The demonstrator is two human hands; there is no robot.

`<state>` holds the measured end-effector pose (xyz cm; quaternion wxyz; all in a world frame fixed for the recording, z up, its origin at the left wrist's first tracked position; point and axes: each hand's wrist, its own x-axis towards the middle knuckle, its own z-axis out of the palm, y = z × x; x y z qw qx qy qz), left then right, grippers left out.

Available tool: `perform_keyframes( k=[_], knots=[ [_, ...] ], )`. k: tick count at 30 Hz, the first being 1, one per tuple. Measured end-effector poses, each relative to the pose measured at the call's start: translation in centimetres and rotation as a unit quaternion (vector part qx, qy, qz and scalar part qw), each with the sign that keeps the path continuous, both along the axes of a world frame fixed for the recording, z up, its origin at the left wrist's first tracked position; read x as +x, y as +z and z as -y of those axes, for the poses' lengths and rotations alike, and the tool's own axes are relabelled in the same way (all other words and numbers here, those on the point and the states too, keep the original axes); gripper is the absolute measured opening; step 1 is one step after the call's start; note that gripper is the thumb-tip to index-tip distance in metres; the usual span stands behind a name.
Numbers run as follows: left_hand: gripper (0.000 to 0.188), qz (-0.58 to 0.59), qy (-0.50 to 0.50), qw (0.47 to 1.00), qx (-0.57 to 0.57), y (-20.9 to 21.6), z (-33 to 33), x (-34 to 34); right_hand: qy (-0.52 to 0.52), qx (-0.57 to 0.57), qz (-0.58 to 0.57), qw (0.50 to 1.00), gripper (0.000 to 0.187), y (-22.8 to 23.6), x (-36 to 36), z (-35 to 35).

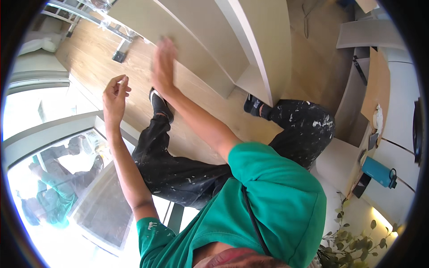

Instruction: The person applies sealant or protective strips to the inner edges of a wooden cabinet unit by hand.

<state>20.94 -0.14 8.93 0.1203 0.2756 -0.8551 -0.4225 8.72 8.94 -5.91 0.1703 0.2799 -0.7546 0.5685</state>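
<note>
My left hand [115, 99] is raised over the wooden floor beside the window, fingers curled in toward the thumb. Whether something small sits in that pinch cannot be made out. Blurred by motion, my right hand [164, 67] reaches forward with its fingers stretched out, at the near edge of a large beige cabinet [192, 49]. It seems to hold nothing; whether it touches the panel is unclear. The cabinet has a long divider and an open recess, and its white-edged side panel [263, 49] runs toward my right foot.
A glass window or door [67, 187] stands close on my left. Ahead left is a metal frame leg [120, 51] on the wooden floor [85, 47]. To the right are open cabinet parts [353, 98], a blue bottle [377, 172] and a leafy plant [353, 241]. My dark shoe [161, 105] is below my right hand.
</note>
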Motion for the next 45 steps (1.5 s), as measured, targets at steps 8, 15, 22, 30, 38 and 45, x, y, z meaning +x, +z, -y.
perform_keyframes(
  k=[8, 15, 22, 30, 38, 45],
  knots=[
    [0.043, -0.038, -0.046, 0.995, 0.075, -5.5, -2.1, -5.7, 0.328, 0.66, 0.399, 0.545, 0.05, -24.6, 9.3, -27.8],
    [0.071, -0.273, 0.127, 0.931, 0.205, -9.2, -3.6, -15.5, 0.385, 0.586, 0.164, 0.694, 0.048, -2.1, 0.5, -29.1],
    [0.056, -0.247, 0.217, 0.935, 0.134, -13.6, -8.4, -16.1, 0.04, 0.293, 0.026, 0.955, 0.052, 21.6, 2.7, -44.6],
    [0.056, -0.095, 0.179, 0.954, 0.221, -30.4, -17.1, -10.0, -0.26, 0.149, -0.079, 0.951, 0.053, 15.7, 7.9, -52.2],
    [0.06, -0.033, -0.028, 0.998, 0.037, -29.6, -14.1, -9.2, -0.248, 0.172, -0.1, 0.948, 0.051, 15.3, 6.8, -52.2],
    [0.05, -0.204, 0.021, 0.97, 0.127, -13.9, 0.0, -13.8, -0.031, 0.087, -0.067, 0.993, 0.052, 20.0, 6.1, -46.7]
  ],
)
